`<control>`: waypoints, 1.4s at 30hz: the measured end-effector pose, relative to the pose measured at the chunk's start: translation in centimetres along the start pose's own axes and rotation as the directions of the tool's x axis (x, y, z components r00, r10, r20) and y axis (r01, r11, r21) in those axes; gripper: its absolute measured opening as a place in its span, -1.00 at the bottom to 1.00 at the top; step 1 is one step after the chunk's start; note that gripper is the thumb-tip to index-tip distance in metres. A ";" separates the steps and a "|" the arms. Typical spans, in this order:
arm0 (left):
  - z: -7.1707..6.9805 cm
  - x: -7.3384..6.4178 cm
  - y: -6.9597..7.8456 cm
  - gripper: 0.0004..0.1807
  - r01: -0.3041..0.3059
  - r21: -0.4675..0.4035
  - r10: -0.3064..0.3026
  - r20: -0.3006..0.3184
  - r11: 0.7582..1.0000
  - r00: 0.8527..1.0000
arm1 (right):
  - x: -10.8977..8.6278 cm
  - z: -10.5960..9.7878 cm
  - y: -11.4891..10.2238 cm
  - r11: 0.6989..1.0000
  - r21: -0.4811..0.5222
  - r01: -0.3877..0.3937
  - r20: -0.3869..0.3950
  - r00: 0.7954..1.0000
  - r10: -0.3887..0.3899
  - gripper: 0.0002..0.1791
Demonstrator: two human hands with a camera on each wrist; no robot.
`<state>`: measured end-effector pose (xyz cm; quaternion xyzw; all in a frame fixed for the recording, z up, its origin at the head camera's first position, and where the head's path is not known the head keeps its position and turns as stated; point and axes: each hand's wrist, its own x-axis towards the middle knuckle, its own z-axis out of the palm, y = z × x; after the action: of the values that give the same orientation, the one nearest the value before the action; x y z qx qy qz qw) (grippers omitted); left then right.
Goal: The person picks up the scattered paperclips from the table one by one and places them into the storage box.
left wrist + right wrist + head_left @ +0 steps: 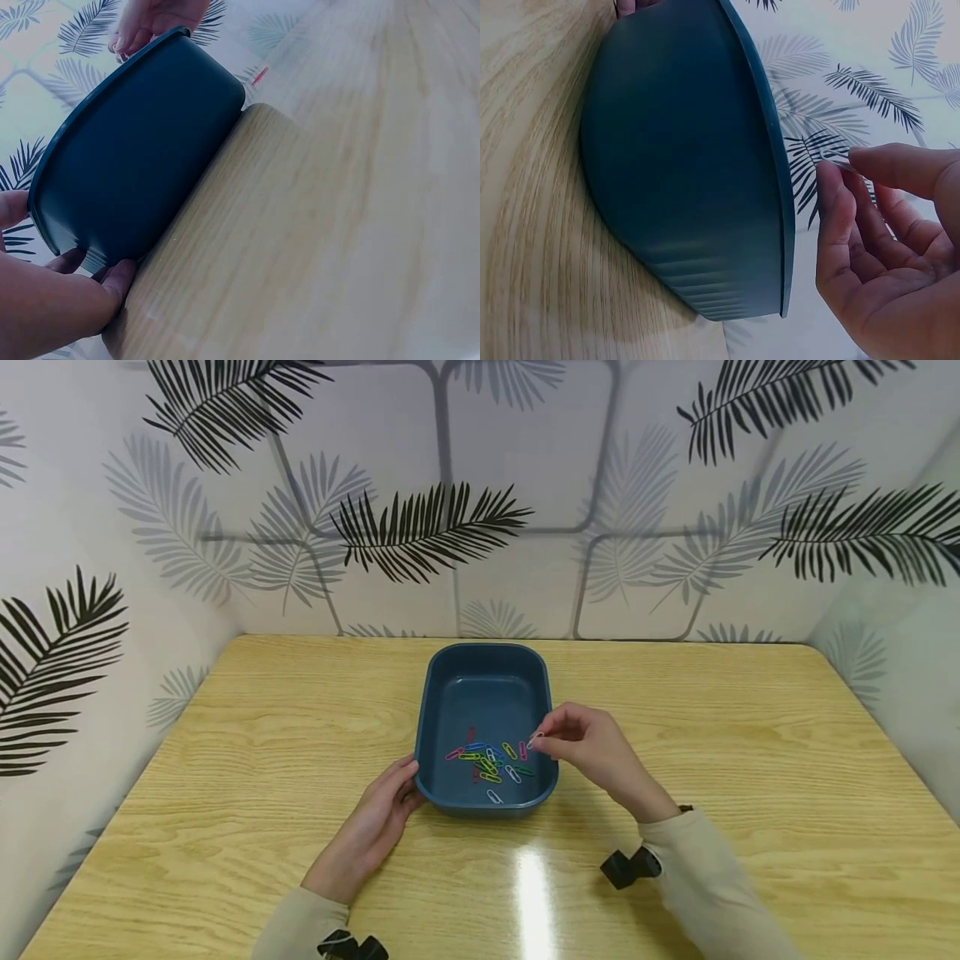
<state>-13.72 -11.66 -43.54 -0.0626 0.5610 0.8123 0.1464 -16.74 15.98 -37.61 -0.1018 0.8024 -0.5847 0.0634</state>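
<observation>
A dark blue plastic bin [486,689] stands on the wooden table. Several coloured paper clips [487,764] lie heaped toward its near end, in yellow, white, pink, red, blue and green. Above the bin's right rim my right hand [592,752] pinches a pale paper clip [834,156] between thumb and fingertips. At the near left corner my left hand [382,814] holds the bin, with one digit at the rim and other fingers [118,276] against the outer wall. Both wrist views show the bin from outside, so its contents are hidden there.
The wooden table [300,710] extends to both sides of the bin. Behind it rises a pale backdrop [517,577] with a leaf pattern. Black wrist-worn devices sit on both sleeves. A small red object [260,75] shows past the bin in the left wrist view.
</observation>
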 end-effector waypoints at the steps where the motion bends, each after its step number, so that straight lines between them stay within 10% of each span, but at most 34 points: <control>1: 0.0 0.0 0.0 -0.50 0.001 0.002 -0.001 0.001 1.000 1.000 | 0.0 0.1 0.0 1.000 -0.014 0.003 -0.001 1.000 -0.003 -0.86; 42: -0.2 0.1 -0.1 -0.49 0.002 0.007 -0.002 0.014 1.000 1.000 | -0.2 1.2 -0.1 0.968 -0.221 0.123 0.006 0.992 -0.124 -0.93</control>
<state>-13.75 -11.76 -43.72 -0.0572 0.5627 0.8107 0.1513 -16.31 14.91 -37.85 -0.1557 0.8547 -0.4950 0.0120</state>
